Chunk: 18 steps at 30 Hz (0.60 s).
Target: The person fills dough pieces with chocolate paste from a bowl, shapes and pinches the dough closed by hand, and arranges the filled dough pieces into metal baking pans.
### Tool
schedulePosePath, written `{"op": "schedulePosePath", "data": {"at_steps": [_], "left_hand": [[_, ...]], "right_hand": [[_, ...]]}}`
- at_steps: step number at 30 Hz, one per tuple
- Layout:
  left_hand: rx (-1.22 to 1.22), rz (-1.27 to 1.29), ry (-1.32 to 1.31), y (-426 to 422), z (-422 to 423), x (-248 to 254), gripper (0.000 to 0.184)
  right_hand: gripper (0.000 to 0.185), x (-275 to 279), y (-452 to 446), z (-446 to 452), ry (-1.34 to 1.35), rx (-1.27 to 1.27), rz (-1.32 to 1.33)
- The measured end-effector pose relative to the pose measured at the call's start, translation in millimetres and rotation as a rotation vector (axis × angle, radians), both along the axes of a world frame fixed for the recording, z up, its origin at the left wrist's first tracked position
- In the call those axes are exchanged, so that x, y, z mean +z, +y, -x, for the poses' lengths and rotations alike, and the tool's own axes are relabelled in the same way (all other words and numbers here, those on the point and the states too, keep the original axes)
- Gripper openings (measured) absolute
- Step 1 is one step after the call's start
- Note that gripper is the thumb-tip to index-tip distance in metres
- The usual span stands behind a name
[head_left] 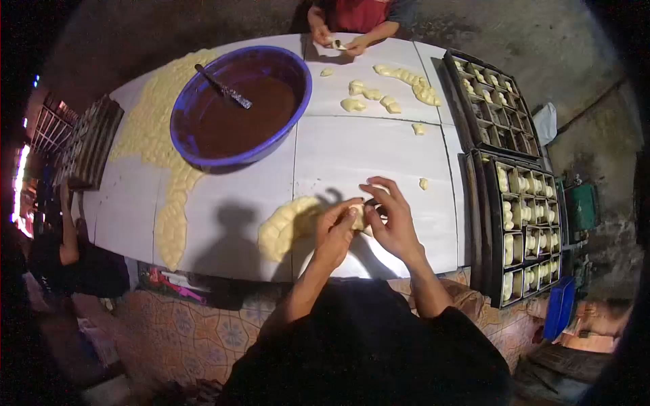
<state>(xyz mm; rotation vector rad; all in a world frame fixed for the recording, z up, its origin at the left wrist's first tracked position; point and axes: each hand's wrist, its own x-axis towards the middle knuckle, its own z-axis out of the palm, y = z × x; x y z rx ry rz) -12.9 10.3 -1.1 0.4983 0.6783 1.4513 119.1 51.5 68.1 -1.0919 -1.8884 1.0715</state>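
Dough piece (359,217), just one, sits pinched between two hands (333,238) (395,229), apart from one blue basin (227,162).

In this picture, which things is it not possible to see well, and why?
All in the head view:
Dough piece: mostly hidden by left hand and right hand.
Co-worker: head cut off by the top edge.
Tool in bowl: too small to tell its kind.
Near tray: hides what lies under it.
Left person: too dark and blurred.
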Motion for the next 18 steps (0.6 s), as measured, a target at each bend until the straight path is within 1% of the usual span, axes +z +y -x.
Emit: {"op": "schedulePosePath", "data": {"at_steps": [1, 3, 4, 5, 6, 7, 8, 9, 10, 11, 13, 14, 15, 17, 18], "left_hand": [[0.103, 0.036, 0.055, -3.1, -1.9, -1.5, 0.028], [0.254, 0.19, 0.172, -6.1, 1.2, -2.3, 0.034], [0.266, 0.191, 0.178, -6.9, 4.8, -1.3, 0.034], [0.259, 0.11, 0.062, -6.6, 8.0, 0.7, 0.038], [0.242, 0.034, -0.058, -8.6, 8.4, 1.1, 0.043], [0.237, 0.04, -0.057, -10.6, 6.0, -0.6, 0.043], [0.223, 0.024, -0.057, -10.5, 2.7, -2.3, 0.045], [0.211, 0.006, -0.058, -10.3, 0.0, -2.9, 0.047], [0.238, -0.027, 0.187, -14.2, -1.1, 6.6, 0.047], [0.24, -0.034, 0.19, -12.4, 1.8, 7.5, 0.047], [0.326, -0.079, 0.634, -14.6, 15.6, 6.6, 0.041], [0.205, -0.068, 0.741, -14.5, 25.4, 5.0, 0.035], [0.2, -0.058, 0.743, -15.9, 24.3, 2.5, 0.035], [0.253, 0.017, 0.605, -14.9, 16.4, -2.4, 0.029], [0.332, -0.072, 0.585, -11.6, 13.6, -4.7, 0.03]], "right_hand": [[0.035, -8.2, -1.5, 0.9, -0.017, -0.057, -0.132], [0.034, -19.6, -2.9, -1.4, -0.138, -0.137, -0.276], [0.036, -20.3, -4.9, -0.8, -0.091, -0.117, -0.118], [0.036, -25.8, -6.1, 4.2, -0.083, -0.111, -0.118], [0.036, -37.4, -9.5, 9.5, 0.047, -0.03, 0.001], [0.037, -50.1, -13.6, 13.4, 0.174, 0.048, 0.119], [0.034, -62.8, -16.0, 18.2, 0.183, 0.022, 0.112], [0.029, -72.6, -16.8, 21.9, 0.28, -0.051, 0.146], [0.028, -67.6, -13.1, 20.6, 0.289, -0.056, 0.203], [0.028, -61.3, -6.5, 19.7, 0.3, -0.055, 0.259], [0.026, -40.6, -3.9, 14.0, 0.183, 0.029, 0.153], [0.025, -42.1, -3.6, 13.6, 0.27, 0.125, 0.235], [0.025, -46.6, -5.3, 15.3, 0.271, 0.122, 0.246], [0.025, -53.3, -4.3, 21.7, 0.198, 0.107, 0.102], [0.026, -52.6, -4.9, 23.6, 0.149, 0.056, 0.103]]}}
